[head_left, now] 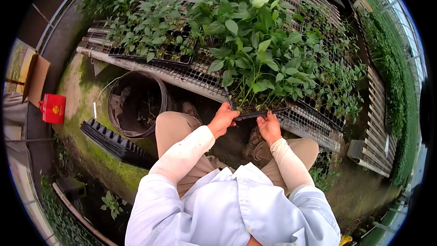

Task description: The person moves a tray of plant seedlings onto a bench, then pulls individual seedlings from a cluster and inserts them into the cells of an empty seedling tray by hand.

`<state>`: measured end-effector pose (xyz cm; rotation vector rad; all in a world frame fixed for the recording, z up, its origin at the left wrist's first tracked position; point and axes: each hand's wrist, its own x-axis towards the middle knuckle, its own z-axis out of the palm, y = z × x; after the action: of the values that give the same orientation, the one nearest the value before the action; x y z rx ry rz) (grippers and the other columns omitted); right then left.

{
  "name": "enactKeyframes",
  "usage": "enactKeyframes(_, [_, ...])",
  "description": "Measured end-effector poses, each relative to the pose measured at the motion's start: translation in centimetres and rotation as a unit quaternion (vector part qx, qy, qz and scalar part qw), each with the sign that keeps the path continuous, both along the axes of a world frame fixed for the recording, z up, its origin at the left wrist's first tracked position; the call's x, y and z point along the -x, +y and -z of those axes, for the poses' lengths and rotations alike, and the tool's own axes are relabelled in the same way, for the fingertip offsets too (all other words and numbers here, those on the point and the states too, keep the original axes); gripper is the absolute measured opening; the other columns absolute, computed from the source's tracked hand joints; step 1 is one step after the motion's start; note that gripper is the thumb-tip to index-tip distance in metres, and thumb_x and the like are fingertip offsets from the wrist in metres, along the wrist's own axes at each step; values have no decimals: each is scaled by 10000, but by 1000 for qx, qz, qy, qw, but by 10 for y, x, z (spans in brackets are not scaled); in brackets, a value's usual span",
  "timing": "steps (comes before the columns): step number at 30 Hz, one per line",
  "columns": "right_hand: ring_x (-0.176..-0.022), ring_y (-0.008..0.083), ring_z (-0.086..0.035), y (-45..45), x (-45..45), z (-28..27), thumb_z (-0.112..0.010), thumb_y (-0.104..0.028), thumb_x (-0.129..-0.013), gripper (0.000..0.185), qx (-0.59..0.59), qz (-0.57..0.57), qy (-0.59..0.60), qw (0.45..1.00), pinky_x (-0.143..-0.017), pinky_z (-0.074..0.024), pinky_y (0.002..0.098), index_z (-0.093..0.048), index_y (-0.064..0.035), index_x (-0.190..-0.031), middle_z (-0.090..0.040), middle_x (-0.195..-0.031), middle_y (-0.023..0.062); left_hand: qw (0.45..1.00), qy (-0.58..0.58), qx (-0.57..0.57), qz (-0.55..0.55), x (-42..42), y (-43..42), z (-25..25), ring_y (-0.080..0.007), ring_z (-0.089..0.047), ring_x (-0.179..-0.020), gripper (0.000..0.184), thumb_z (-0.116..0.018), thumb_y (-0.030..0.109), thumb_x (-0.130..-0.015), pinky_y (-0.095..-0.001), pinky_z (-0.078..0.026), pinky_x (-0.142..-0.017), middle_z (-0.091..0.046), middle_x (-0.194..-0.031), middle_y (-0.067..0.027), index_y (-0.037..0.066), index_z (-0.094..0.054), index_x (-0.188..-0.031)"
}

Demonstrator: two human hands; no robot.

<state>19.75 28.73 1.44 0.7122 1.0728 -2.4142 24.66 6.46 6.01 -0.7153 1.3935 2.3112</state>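
Note:
A black seedling tray [256, 114] full of tall leafy green plants [259, 41] lies at the front edge of a mesh bench. My left hand [223, 119] grips the tray's near left corner, thumb on top of the rim. Around the near rim further right, my right hand [269, 126] has its fingers closed. The tray's near edge juts out a little past the bench. Leaves hide most of the tray's cells and its far side.
More seedling trays stand on the bench [207, 70] to both sides. Left of my knees are a black bucket [167, 98] with debris inside and a stack of black trays [114, 143]. A red box [53, 108] sits farther left. A slatted bench [378, 127] is at right.

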Motion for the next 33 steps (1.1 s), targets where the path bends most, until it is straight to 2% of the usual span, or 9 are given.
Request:
enactKeyframes(3, [-772,205,-544,6,-6,0,-517,-196,-1025,101,14,25,2,1000,-699,-484,325,-554,-103,-1012,-596,-904,44,999,24,-22,1,-7,1,-2,-134,-642,-808,227,-633,119,-928,-260,-465,-585,-596,-907,-38,80,-450,-1057])
enactKeyframes(4, [-742,196,-504,7,-7,-5,-519,-187,-1019,108,34,37,-16,999,-648,-430,302,-567,-100,-975,-591,-885,41,999,31,-23,18,-8,1,-1,-130,-642,-787,242,-647,128,-923,-258,-465,-572,-595,-898,-40,75,-445,-1047])
enactKeyframes(7, [-754,195,-505,6,-12,-20,-514,-196,-1020,130,1,40,-33,999,-631,-405,297,-568,-98,-956,-583,-857,38,998,48,-35,32,-12,-4,-2,-120,-633,-730,294,-695,181,-902,-257,-467,-546,-585,-875,-42,66,-446,-1007])
enactKeyframes(13, [-679,197,-503,9,-7,-38,-411,-193,-1050,171,-75,41,-52,995,-561,-384,295,-491,-77,-953,-570,-807,75,982,112,34,149,-10,-18,-20,-106,-554,-694,320,-709,263,-884,-260,-438,-535,-572,-822,-27,51,-499,-1000])
enactKeyframes(19, [-602,198,-458,-3,0,-70,-354,-170,-1060,188,-105,94,-75,987,-500,-363,285,-442,-38,-959,-536,-775,114,980,164,23,106,0,-14,-28,-124,-562,-661,338,-728,275,-863,-288,-455,-546,-593,-783,-64,20,-523,-948])
enactKeyframes(21, [-605,190,-471,3,5,-72,-349,-185,-1059,213,-87,91,-71,989,-501,-381,289,-461,-42,-948,-544,-804,87,971,206,95,79,4,-8,-27,-138,-584,-667,333,-728,269,-855,-301,-473,-561,-613,-780,-78,9,-533,-929])
enactKeyframes(23, [-604,198,-491,11,8,-70,-350,-169,-1059,200,-83,90,-61,991,-487,-385,284,-461,-29,-970,-554,-816,104,969,217,95,62,4,-4,-29,-160,-598,-661,330,-729,261,-838,-318,-486,-587,-630,-780,-95,-2,-543,-906])
enactKeyframes(25, [-576,170,-419,-7,11,-84,-363,-156,-1059,208,-119,153,-72,978,-462,-329,265,-455,-32,-920,-507,-767,87,970,215,109,39,6,-5,-34,-175,-601,-650,333,-729,264,-823,-330,-488,-600,-631,-780,-105,-4,-545,-892])
enactKeyframes(33, [-554,139,-363,-4,6,-68,-382,-158,-1055,200,-110,124,-93,982,-456,-297,244,-445,-49,-899,-458,-736,59,967,200,155,34,9,5,-23,-273,-632,-783,315,-722,243,-756,-385,-491,-705,-643,-813,-151,-4,-556,-859])
